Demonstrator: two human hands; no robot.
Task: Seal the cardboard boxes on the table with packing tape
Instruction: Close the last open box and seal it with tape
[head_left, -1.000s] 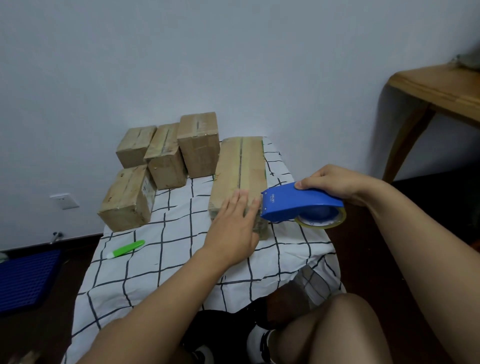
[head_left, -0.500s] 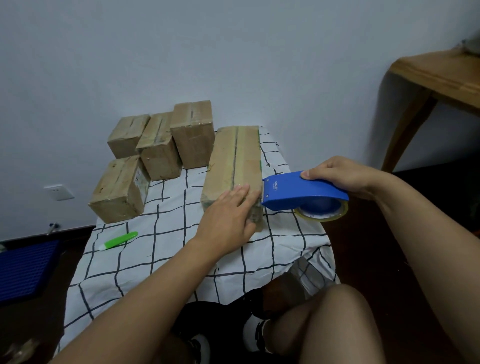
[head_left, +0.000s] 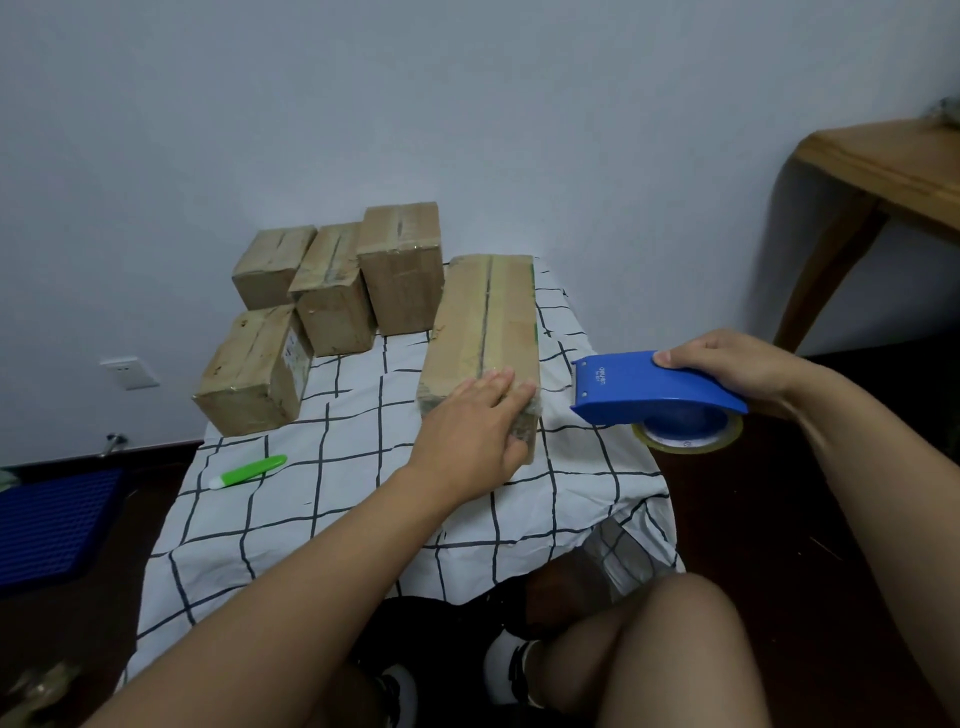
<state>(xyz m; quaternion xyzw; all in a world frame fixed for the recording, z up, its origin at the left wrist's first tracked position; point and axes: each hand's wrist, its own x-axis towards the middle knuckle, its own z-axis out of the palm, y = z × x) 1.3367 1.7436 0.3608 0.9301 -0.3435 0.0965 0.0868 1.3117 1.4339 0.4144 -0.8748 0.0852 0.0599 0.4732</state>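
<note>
A long cardboard box (head_left: 485, 317) lies lengthwise on the checked tablecloth (head_left: 363, 499), its top seam running away from me. My left hand (head_left: 467, 434) lies flat over the box's near end, fingers straight, pressing on clear tape there. My right hand (head_left: 727, 369) grips the blue tape dispenser (head_left: 649, 387), held in the air just right of the box, a small gap between its front edge and the box. The tape roll (head_left: 685, 439) shows under the dispenser.
Several smaller cardboard boxes (head_left: 306, 306) stand at the table's far left by the wall. A green and white cutter (head_left: 248, 471) lies near the left edge. A wooden table (head_left: 878, 171) stands at right, a blue crate (head_left: 47, 525) on the floor at left. My knees sit below the table's front edge.
The dispenser has pulled away to the right from the box's near end. My left hand stays pressed on the box end.
</note>
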